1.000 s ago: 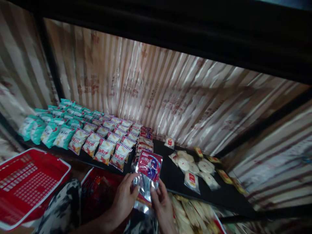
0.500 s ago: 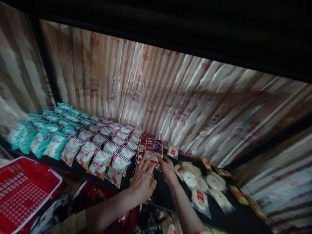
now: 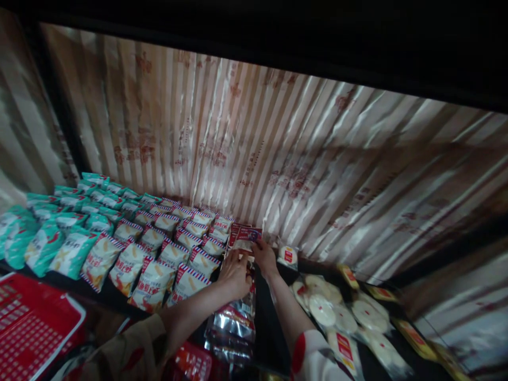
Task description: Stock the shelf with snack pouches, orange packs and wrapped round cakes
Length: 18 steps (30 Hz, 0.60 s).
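A dark red food packet lies at the back of a row of similar packets on the black shelf, tilted against the wall side. My left hand grips its near edge, fingers curled over it. My right hand pinches its right edge. In front of my left hand, more shiny packets of silver and dark red overlap in the same row. Left of the row stand white snack bags with striped tops. My fingertips partly cover the held packet's lower part.
Teal snack bags fill the shelf's left end. Flat packs of round white food and yellow packs lie at right. A red basket is at lower left. A striped sheet backs the shelf; a dark beam runs overhead.
Both hands have moved toward the back of the shelf with the dark red packet, which now leans back more. The shiny packets in front have come into view.
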### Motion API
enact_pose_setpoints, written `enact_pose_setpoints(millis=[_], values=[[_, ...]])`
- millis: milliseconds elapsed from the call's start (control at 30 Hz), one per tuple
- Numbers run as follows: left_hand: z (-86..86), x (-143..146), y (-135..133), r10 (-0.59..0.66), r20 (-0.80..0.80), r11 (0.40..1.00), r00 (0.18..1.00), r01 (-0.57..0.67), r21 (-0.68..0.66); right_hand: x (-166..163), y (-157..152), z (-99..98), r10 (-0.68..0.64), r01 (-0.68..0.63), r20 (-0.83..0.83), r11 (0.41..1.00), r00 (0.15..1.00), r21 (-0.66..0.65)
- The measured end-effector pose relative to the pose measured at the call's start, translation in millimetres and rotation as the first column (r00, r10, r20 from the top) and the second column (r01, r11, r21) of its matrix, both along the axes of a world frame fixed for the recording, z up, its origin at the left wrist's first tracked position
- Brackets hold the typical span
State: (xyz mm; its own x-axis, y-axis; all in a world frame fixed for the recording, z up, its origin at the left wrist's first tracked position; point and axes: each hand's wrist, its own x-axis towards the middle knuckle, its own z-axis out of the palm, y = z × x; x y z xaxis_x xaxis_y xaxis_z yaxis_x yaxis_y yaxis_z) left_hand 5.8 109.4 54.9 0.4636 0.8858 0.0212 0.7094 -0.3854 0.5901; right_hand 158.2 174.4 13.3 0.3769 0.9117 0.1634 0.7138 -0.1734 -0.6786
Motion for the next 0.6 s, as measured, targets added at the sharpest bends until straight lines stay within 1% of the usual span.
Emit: enact_pose_setpoints(millis=[133,267,367,600], values=[[-1.4,4,13,-0.008,0.009,1.000,1.000,0.008,0.004,2,11,4.8,0.060,-0.057,0.063,0.996,0.996,-0.062],[-1.3,8,18,0.004,0.032,1.000,0.999,-0.003,-0.028,1,21,6.8,0.107,-0.093,0.117,0.988,0.987,-0.122],[-2.7,10,20,0.009,0.034,0.998,0.999,-0.007,-0.056,-2,27,6.6,0.113,-0.088,0.158,0.983,0.981,-0.159],[-7.7,11,26,0.034,0.040,0.999,0.999,-0.032,-0.042,-11,30,5.8,0.097,-0.043,0.276,0.980,0.956,-0.194]])
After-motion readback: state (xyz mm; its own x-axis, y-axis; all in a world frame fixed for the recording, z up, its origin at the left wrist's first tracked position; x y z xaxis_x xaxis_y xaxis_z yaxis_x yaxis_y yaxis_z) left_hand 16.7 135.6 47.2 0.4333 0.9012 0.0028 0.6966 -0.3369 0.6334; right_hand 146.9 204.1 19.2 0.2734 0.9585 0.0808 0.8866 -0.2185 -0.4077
